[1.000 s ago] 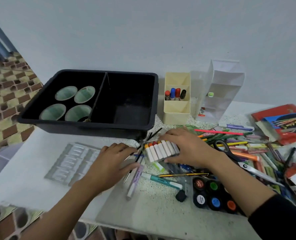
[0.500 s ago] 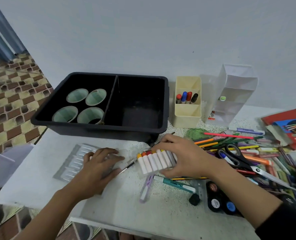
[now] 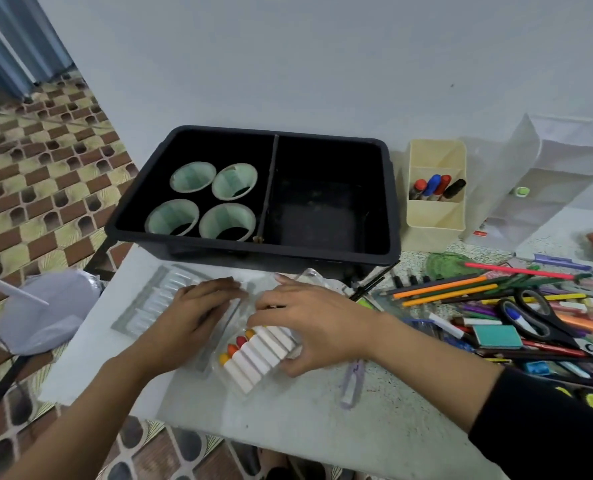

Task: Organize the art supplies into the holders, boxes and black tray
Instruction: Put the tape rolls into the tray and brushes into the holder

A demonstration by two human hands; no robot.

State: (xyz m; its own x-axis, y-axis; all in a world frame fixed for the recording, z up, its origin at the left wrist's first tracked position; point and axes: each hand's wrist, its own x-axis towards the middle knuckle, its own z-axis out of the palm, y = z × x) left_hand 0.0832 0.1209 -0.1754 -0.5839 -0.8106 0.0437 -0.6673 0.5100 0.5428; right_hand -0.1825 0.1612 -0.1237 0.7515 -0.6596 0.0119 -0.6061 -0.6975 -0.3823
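My right hand (image 3: 309,315) grips a row of white-wrapped crayons (image 3: 257,356) with coloured tips, low over the table in front of the black tray (image 3: 326,252). The crayons lie against a clear plastic crayon tray (image 3: 156,301), and my left hand (image 3: 191,311) rests flat on that tray with straight fingers. The black tray has a divider; its left half holds several green paper cups (image 3: 193,176), its right half is bare. A cream holder (image 3: 435,216) with markers (image 3: 437,187) stands right of it, then a clear plastic holder (image 3: 544,188).
A heap of pencils (image 3: 444,289), pens, scissors (image 3: 537,318) and a teal eraser (image 3: 497,336) covers the right of the table. A lilac pen (image 3: 352,384) lies near the front edge. A grey stool (image 3: 45,317) stands left of the table, over tiled floor.
My right hand carried the crayons leftward and toward me, up to the clear plastic tray. My left hand slid left onto that tray. The camera view shifted left.
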